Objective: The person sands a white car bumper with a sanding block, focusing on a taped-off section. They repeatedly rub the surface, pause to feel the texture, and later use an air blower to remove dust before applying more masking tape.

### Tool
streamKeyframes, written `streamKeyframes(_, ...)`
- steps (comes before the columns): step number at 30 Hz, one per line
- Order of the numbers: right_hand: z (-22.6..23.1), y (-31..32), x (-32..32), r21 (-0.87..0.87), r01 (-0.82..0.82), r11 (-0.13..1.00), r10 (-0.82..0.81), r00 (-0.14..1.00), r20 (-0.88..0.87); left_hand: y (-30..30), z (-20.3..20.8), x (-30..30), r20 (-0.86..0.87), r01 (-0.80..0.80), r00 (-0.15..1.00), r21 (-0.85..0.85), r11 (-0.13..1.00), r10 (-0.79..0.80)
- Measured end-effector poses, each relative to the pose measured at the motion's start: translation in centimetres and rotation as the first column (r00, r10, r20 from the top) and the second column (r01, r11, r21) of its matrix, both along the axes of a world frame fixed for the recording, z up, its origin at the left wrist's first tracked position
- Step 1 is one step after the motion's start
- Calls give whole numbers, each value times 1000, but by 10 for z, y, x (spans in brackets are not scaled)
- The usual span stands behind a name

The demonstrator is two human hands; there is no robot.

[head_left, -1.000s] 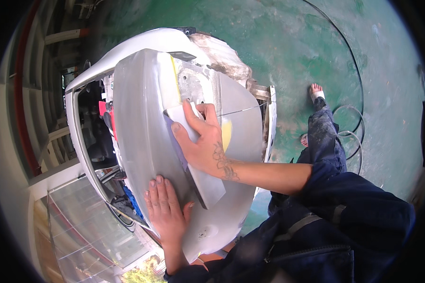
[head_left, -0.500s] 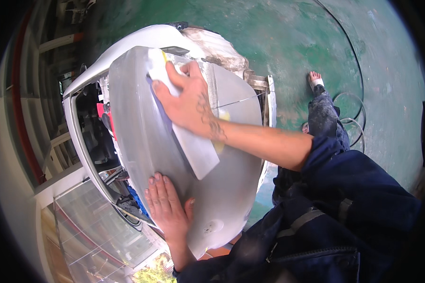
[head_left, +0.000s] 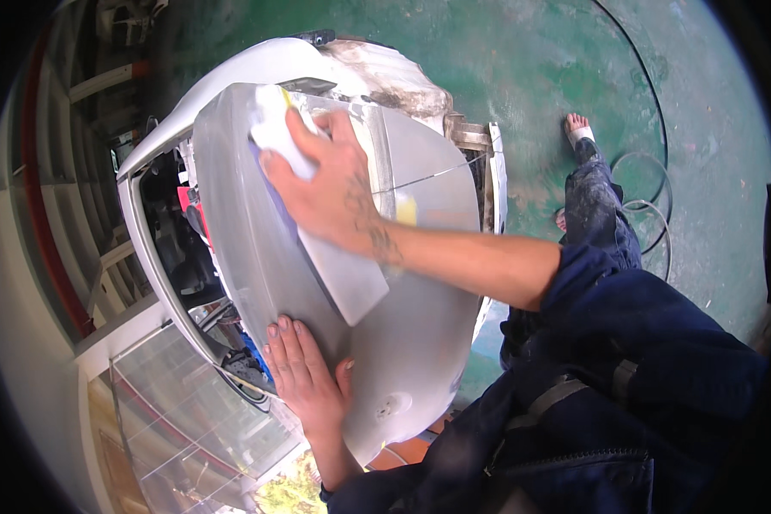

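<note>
A smooth grey car lid panel [head_left: 420, 291] fills the middle of the head view, with a faint light sheen. My right hand [head_left: 325, 176] is wrapped around the top of a long, flat, pale sanding block [head_left: 344, 278], which lies slantwise on the panel. Its far end is white with a thin yellow strip. Fingers and palm hide the block's middle, and some motion blur covers the hand. Nearer to me, my left hand [head_left: 304, 373] rests flat on the panel's left edge, fingers stretched and holding nothing.
White car bodywork [head_left: 265, 73] curves around the panel's far left, beside a dark window opening [head_left: 171, 231]. A pale yellow patch [head_left: 405, 210] marks the panel's right part. On the green floor [head_left: 505, 86] are a looped hose [head_left: 660, 163] and a leg in dusty trousers [head_left: 595, 193].
My right hand and the sanding block have slid a little to the left over the panel. My left hand keeps its place on the panel. The whole view has shifted slightly.
</note>
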State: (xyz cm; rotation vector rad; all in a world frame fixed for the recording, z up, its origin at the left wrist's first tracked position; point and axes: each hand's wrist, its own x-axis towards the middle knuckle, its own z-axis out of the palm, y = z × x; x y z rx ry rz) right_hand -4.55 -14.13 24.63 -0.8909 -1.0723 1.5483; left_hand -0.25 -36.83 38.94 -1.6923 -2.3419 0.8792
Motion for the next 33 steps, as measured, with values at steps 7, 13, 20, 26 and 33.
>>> streamKeyframes(7, 4, 44, -13, -99, -123, 987, 120, 992, -31, 1, -4, -3, -8, 12, 1000, 19, 1000, -12)
streamKeyframes(13, 0, -21, 28, -87, -87, 992, 79, 993, -93, 5, -4, -5, -42, 48, 998, 7, 999, -48)
streamKeyframes(20, -26, 120, -46, -395, -194, 898, 96, 962, -254, 0, -4, -4, -117, 11, 993, -91, 996, -22)
streamKeyframes(26, -163, 161, 88, -422, -260, 868, 255, 964, -69, 59, -7, -7, -194, -30, 980, -317, 948, -33)
streamKeyframes(33, -496, 188, 374, -522, -136, 842, 491, 592, 639, 205, -24, -54, -96, 64, 987, -485, 872, -125)
